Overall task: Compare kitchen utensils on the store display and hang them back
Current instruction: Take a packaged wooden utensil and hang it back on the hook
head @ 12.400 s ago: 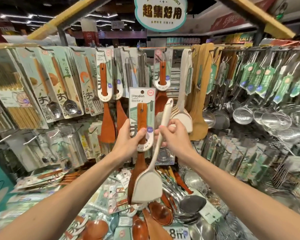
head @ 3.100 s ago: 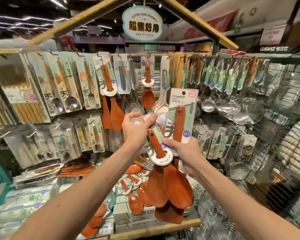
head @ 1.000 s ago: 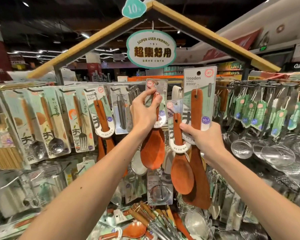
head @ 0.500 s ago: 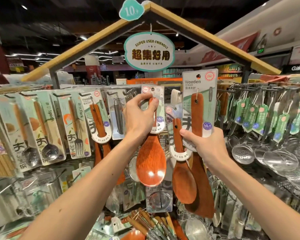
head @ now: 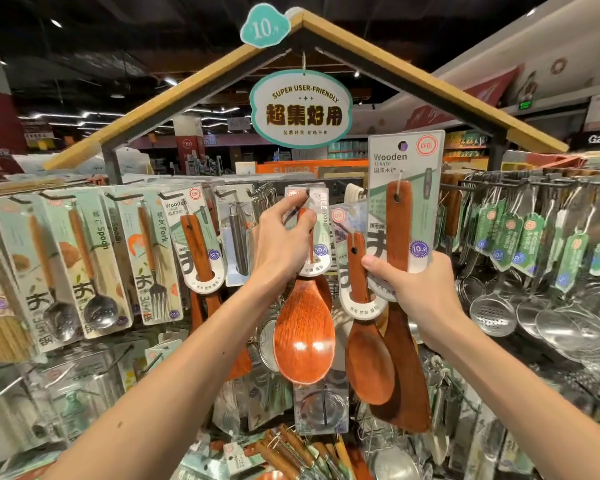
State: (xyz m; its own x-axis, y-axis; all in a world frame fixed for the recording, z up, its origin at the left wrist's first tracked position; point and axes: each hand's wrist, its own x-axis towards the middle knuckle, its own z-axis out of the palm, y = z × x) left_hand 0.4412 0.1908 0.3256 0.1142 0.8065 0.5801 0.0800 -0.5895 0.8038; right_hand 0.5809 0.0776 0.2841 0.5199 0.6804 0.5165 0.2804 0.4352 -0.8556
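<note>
My left hand (head: 284, 240) pinches the top of a carded wooden rice spoon (head: 305, 334), holding its card up against a display hook at centre. The spoon's reddish bowl hangs below my wrist. My right hand (head: 413, 292) grips two packaged utensils together: a second wooden rice spoon (head: 368, 358) on the left and a long wooden turner (head: 400, 237) on its tall "Wooden Turner" card on the right. Both hang down from my fist, just right of the left-hand spoon.
More carded wooden turners (head: 196, 251), spoons and forks (head: 153, 258) hang on hooks to the left. Steel ladles and skimmers (head: 492, 317) with green tags fill the right rail. Loose utensils lie in a bin (head: 291, 452) below. A sign (head: 302, 110) hangs under the roof frame.
My left hand has kept the rice spoon's card at the hook, shifting slightly. My right hand still holds the spoon and turner, a little lower than a second ago.
</note>
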